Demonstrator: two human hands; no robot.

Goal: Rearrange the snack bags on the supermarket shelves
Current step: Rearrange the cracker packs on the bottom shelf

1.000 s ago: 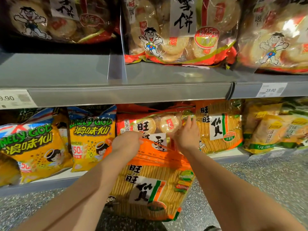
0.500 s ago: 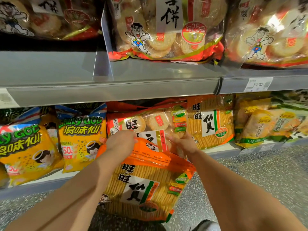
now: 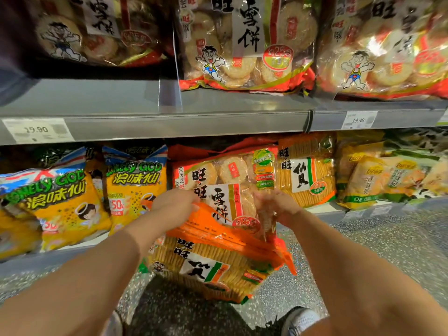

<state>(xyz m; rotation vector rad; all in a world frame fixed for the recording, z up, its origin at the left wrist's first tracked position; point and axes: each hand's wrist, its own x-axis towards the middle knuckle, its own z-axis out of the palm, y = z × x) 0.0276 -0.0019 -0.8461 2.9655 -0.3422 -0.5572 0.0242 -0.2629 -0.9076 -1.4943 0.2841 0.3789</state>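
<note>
Both hands clenched on top edge of orange senbei cracker bag (image 3: 208,265): left hand (image 3: 173,206), right hand (image 3: 276,207). Bag hangs before lower shelf (image 3: 324,210), overlapping snow-cracker bag (image 3: 225,187).

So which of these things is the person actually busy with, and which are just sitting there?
In the job:
- orange cracker bag, gripped at its top by left hand and right hand
- round-cracker bag directly behind it on the lower shelf

Just there:
- yellow Lonely God bags
- upper-shelf cracker bags
- price tags
- speckled floor
</note>
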